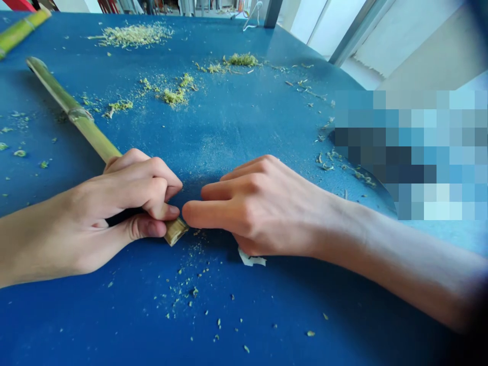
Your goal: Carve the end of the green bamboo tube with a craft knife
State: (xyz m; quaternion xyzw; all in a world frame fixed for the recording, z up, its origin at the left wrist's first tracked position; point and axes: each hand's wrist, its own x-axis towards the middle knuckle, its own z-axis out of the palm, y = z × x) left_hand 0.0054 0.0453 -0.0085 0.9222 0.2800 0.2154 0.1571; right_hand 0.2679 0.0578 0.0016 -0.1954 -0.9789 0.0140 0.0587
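Bright daylight comes from the windows (328, 25) at upper right, laying a pale glare on the blue tabletop (290, 56) and soft shadows under the left hand (114, 203) and right hand (263, 208). The wide lens bends the edges — a dark blur clouds the lower right corner, and a pixelated block (412, 152) obscures the right side.

You're seeing green shavings (133, 35) lying scattered across your blue surface (247, 127), while a second cane stalk (21, 30) is resting at its far left, a white paper scrap (251, 258) is sitting nearby, and a white cable (251, 28) is hanging beyond it.

Bare forearms (400, 259), slender hands (263, 208) (short fingernails (173, 209))
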